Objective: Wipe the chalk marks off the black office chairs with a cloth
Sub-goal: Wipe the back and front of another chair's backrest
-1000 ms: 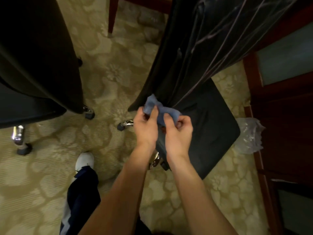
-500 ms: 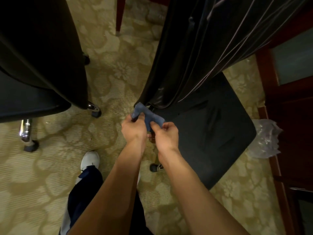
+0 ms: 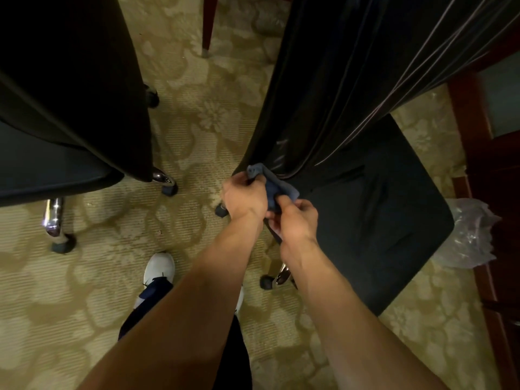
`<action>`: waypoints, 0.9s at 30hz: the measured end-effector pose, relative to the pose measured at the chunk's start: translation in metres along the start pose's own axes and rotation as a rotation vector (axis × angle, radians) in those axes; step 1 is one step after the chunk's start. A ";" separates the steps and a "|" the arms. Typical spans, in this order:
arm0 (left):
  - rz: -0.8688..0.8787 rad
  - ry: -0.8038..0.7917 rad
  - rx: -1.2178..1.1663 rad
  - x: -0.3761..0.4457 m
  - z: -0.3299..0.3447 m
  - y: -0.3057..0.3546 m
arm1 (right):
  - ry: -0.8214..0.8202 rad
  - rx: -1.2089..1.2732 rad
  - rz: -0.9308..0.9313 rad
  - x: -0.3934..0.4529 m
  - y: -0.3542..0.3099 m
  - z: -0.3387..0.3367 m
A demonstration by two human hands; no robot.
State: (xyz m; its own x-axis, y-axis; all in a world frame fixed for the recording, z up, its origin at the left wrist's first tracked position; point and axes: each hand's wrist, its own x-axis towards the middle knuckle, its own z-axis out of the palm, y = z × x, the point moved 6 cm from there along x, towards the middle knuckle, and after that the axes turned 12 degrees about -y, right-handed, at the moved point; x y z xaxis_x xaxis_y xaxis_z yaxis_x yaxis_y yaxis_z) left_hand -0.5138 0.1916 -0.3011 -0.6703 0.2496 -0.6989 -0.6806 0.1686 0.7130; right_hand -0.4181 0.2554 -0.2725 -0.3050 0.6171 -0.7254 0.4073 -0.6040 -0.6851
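A small blue cloth [image 3: 274, 187] is bunched between both hands at the lower left corner of a black office chair's backrest [image 3: 351, 80]. My left hand [image 3: 244, 197] grips the cloth's upper end. My right hand [image 3: 295, 218] pinches its lower end just above the dark seat [image 3: 380, 220]. Pale streaks that may be chalk or sheen run along the backrest's seams; I cannot tell which. A second black chair [image 3: 64, 94] fills the left side.
Patterned beige carpet lies between the chairs. Chrome legs with castors [image 3: 60, 243] stick out under both chairs. A crumpled clear plastic bag [image 3: 470, 235] lies by dark red wooden furniture [image 3: 495, 178] on the right. My white shoe [image 3: 159, 268] stands below.
Both hands have carried the cloth down and left, from the seat's back edge to the backrest's lower corner. They have turned the cloth between the fingers.
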 end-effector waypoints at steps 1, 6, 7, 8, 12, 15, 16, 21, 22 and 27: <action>0.022 -0.006 -0.005 -0.003 0.002 -0.001 | 0.007 0.007 -0.012 -0.001 0.001 -0.002; 0.220 0.003 0.211 -0.028 0.007 0.012 | 0.016 -0.073 -0.132 -0.024 -0.003 -0.015; 0.226 0.005 0.197 -0.033 0.008 0.014 | 0.010 -0.056 -0.147 -0.030 -0.005 -0.016; 0.231 -0.003 0.157 -0.039 0.009 0.015 | 0.001 -0.029 -0.156 -0.037 -0.008 -0.018; 0.297 -0.063 0.044 -0.060 0.012 0.024 | -0.024 0.012 -0.242 -0.067 -0.027 -0.023; 0.395 -0.112 0.066 -0.075 0.012 0.043 | -0.084 0.045 -0.355 -0.089 -0.048 -0.026; 0.425 -0.118 0.088 -0.078 0.011 0.048 | -0.090 0.061 -0.371 -0.091 -0.051 -0.027; 0.381 -0.085 0.323 -0.062 0.007 0.037 | -0.024 -0.027 -0.314 -0.071 -0.032 -0.026; 0.313 -0.061 0.335 -0.053 0.007 0.029 | -0.001 -0.091 -0.301 -0.065 -0.026 -0.026; 0.099 -0.006 0.353 -0.012 0.005 0.012 | 0.037 -0.374 -0.287 -0.029 -0.023 -0.015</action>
State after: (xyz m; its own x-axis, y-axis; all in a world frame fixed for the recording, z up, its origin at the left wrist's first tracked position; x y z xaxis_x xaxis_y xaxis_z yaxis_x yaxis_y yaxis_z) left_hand -0.5119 0.1954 -0.2837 -0.7254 0.2864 -0.6259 -0.4680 0.4616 0.7536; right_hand -0.4055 0.2585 -0.2346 -0.4224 0.7545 -0.5023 0.5950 -0.1873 -0.7816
